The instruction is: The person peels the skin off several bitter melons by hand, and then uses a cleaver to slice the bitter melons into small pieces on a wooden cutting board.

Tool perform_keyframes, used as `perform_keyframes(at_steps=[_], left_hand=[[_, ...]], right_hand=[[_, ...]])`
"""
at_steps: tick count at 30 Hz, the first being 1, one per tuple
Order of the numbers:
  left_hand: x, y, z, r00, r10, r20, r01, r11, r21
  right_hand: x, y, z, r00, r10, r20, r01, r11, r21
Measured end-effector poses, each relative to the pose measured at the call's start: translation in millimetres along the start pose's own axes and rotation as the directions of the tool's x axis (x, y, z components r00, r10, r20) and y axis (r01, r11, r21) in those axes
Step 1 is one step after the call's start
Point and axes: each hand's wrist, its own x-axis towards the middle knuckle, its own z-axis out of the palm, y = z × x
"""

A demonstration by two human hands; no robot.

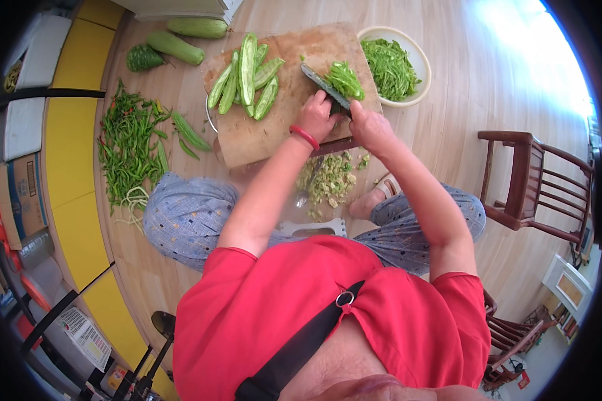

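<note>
My right hand (371,127) is closed round the handle of a kitchen knife (324,85), whose dark blade slants across the wooden cutting board (247,144). Close beside the blade, my left hand (316,115) has its fingers curled down on a dark green piece of gourd, mostly hidden by the hand and knife. Thin green gourd slices (344,80) lie in a heap just right of the blade. On the board's left side rest several hollowed green gourd halves (247,70), pale inside.
A pale bowl (423,61) of green shreds stands right of the board. Whole gourds (174,47) and a pile of green chillies (130,144) lie on the floor at left. Seedy scraps (332,179) lie below the board. A wooden chair (515,180) stands at right.
</note>
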Motion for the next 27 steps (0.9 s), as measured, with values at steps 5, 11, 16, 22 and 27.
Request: perform_keyframes(at_steps=[5, 11, 16, 22, 27], left_hand=[[-3.6, -4.8, 7.4, 0.992, 0.056, -0.117, -0.061, 0.997, -0.04], [-8.4, -12.1, 6.1, 0.988, 0.06, -0.145, -0.065, 0.997, -0.029], [-8.7, -8.9, 10.3, 0.99, 0.074, -0.116, -0.072, 0.997, 0.022], [-13.1, -20.6, 14.7, 0.994, 0.019, -0.103, -0.023, 0.999, -0.046], [-8.2, -12.3, 8.3, 0.984, 0.069, -0.162, -0.074, 0.997, -0.021]], right_hand=[[-8.6, -6.3, -20.4, 1.0, 0.026, 0.009, -0.026, 1.0, 0.013], [-14.2, -9.8, -15.7, 0.999, 0.009, 0.052, -0.008, 1.0, -0.007], [-3.9, -4.1, 1.5, 0.999, 0.039, -0.014, -0.039, 0.999, -0.024], [-28.3, -14.6, -22.5, 0.995, 0.045, 0.089, -0.042, 0.998, -0.037], [-10.9, -5.1, -5.4, 1.0, -0.019, 0.025, 0.02, 1.0, -0.02]])
